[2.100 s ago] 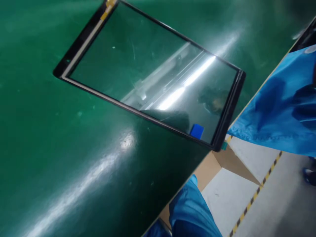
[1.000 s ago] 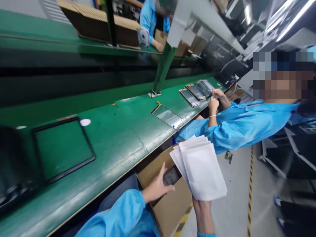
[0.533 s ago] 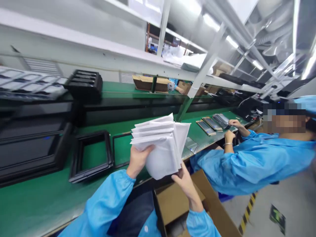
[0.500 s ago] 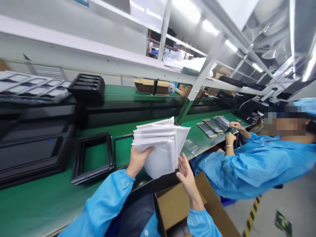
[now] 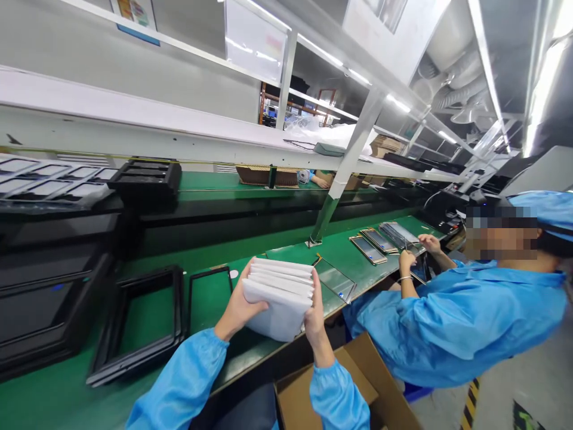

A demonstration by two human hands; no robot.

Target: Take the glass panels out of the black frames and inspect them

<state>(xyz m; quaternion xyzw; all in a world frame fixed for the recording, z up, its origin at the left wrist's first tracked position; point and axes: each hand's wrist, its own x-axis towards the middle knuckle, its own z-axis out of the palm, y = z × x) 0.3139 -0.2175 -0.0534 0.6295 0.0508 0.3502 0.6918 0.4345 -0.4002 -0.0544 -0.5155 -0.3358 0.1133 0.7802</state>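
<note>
A stack of white pouches (image 5: 280,295) is held upright above the green bench (image 5: 250,257) between both my hands. My left hand (image 5: 237,307) grips its left side with the thumb on the front. Pressed flat against the stack's right edge is my right hand (image 5: 314,313), fingers pointing up. A glass panel with a blue tab (image 5: 335,279) lies on the bench just right of the stack. Black frames (image 5: 134,322) lie on the bench to the left.
A co-worker in a blue coat (image 5: 452,322) sits at the right, hands by several panels (image 5: 380,239). An open cardboard box (image 5: 340,394) stands below my arms. Black trays (image 5: 145,176) sit on the upper conveyor. A slanted post (image 5: 340,185) rises behind.
The fanned pouches have been squared into a neat stack. My right hand has moved from below and beside the stack to press flat on its right edge. The view has tilted up slightly.
</note>
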